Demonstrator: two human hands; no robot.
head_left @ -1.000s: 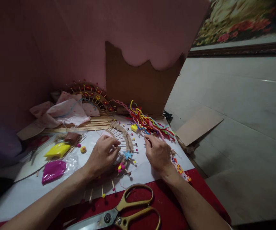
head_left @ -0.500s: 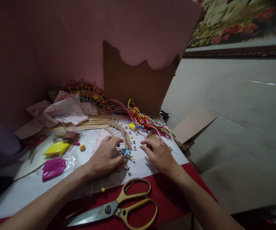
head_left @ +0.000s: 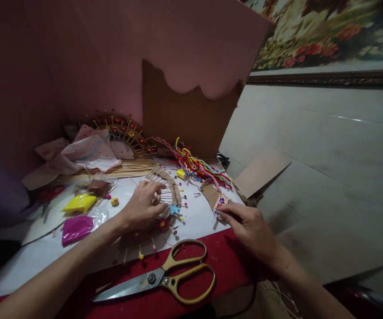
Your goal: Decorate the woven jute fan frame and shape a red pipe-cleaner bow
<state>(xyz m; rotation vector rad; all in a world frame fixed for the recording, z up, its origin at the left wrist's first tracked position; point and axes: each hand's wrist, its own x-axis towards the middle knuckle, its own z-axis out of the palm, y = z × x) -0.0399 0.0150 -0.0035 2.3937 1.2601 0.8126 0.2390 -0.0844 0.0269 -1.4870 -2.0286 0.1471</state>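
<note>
A half-round fan-like craft (head_left: 175, 190) lies on the white sheet, its thin sticks tipped with coloured balls. A blue flower (head_left: 174, 209) sits on its brown band. My left hand (head_left: 143, 204) rests over the craft's left part, fingers bent and apart, with the thumb beside the blue flower. Over on the right, my right hand (head_left: 249, 223) pinches the edge of a small piece with purple flowers (head_left: 222, 201). That piece lies against a strip of brown cardboard (head_left: 207, 190); the fingertips partly hide it.
Large scissors (head_left: 158, 278) lie on the red cloth (head_left: 224, 252) at the front. Yellow (head_left: 80, 203) and magenta (head_left: 77, 229) clay packets are at left. Pipe cleaners (head_left: 196, 161) lie in front of standing cardboard (head_left: 184, 119). A finished-looking fan (head_left: 121, 126) stands behind thin sticks (head_left: 134, 169).
My right hand has moved right and toward me, from beside the craft to the flowered piece, and its fingers have closed there. My left hand stays over the craft.
</note>
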